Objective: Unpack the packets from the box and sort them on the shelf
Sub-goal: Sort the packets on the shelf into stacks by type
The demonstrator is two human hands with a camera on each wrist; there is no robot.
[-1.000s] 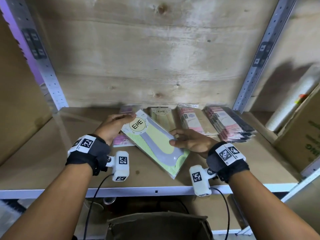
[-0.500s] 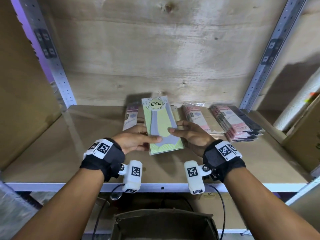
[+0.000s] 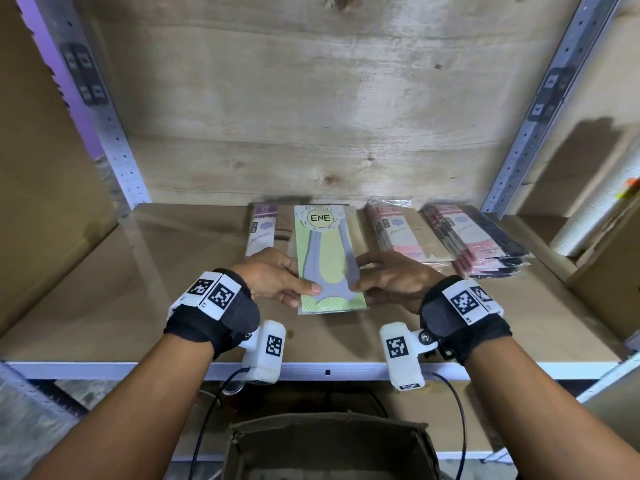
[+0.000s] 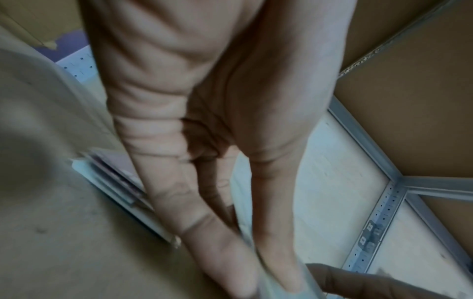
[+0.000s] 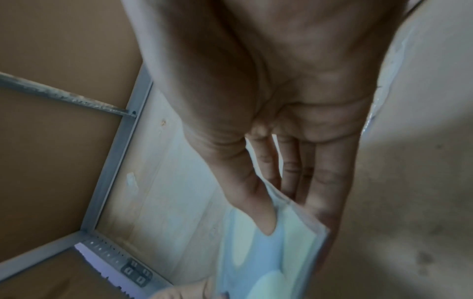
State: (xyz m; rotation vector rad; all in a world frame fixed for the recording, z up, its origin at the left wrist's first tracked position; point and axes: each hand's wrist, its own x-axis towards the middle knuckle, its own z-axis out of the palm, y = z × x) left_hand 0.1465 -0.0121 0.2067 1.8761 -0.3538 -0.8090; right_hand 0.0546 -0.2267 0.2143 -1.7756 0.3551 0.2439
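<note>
The shelf (image 3: 145, 292) spreads ahead of and beneath both hands, its back board beyond the fingertips. The box (image 3: 329, 445) sits open below the wrists, on the person's side of the shelf edge. Ahead and to the right of the right hand (image 3: 394, 282) lie two stacks of pink packets (image 3: 464, 244). Just ahead of the left hand (image 3: 273, 278) lies a purple packet (image 3: 260, 230).

Between the two hands is the green packet (image 3: 329, 261), marked ENE. Its long axis runs straight away from the person, label end far, near end at the thumbs. The left hand pinches its left edge, thumb on top and fingers beneath; the right hand pinches its right edge the same way, as the right wrist view shows. Both hands are equally near it.

It looks set over a matching pile between the purple and pink packets, so the coming move is probably to push it forward along that axis and let go.
</note>
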